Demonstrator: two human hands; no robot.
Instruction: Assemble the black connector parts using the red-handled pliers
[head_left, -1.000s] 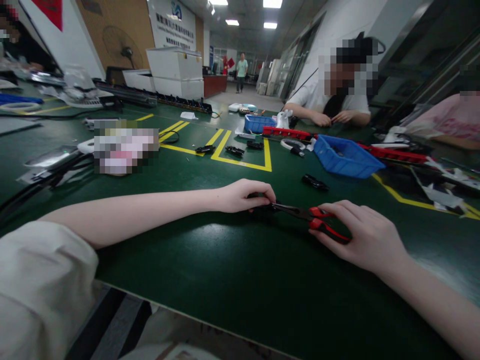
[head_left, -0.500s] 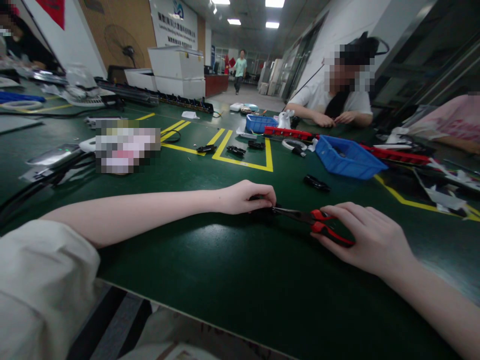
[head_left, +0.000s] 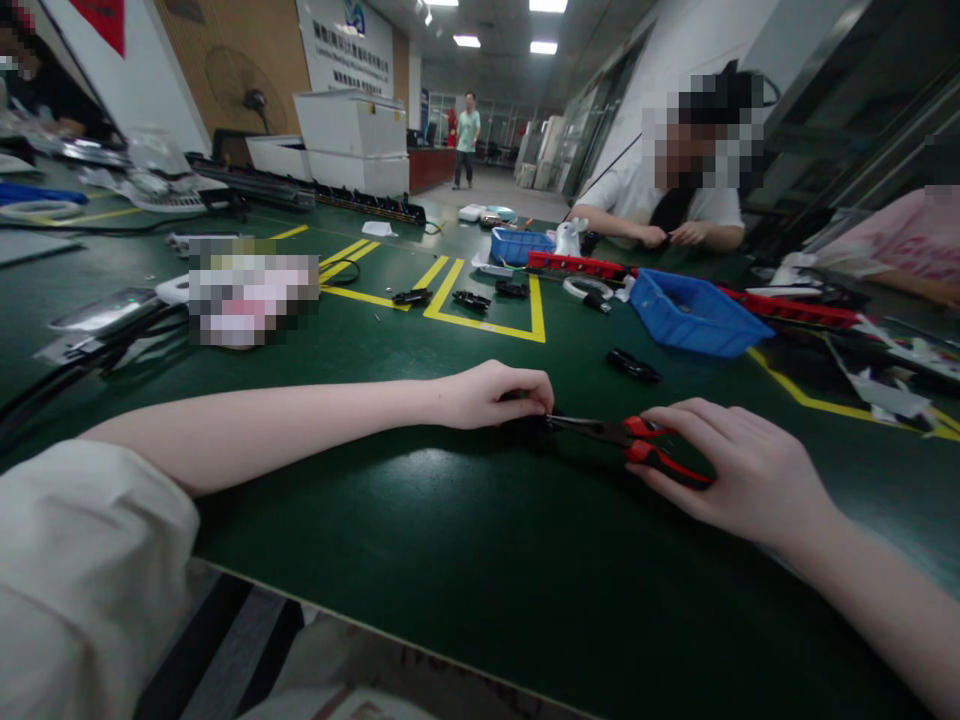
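My left hand is closed around a small black part, mostly hidden under the fingers and low over the green table. My right hand grips pliers with red and black handles. Their narrow metal jaws point left and meet the black part at my left fingertips; whether they bite on it I cannot make out. Beyond my hands lies a loose black part. Several similar ones, among them a black part, rest near the yellow tape lines.
A blue bin stands at right, a smaller blue bin farther back. Red strips lie behind them. Cables and a blurred-out object occupy the left. Across the table a person sits; another person walks behind.
My right hand and the pliers' handles have shifted very slightly to the right. My left hand stays put. The walking person in the background has come closer and moved left.
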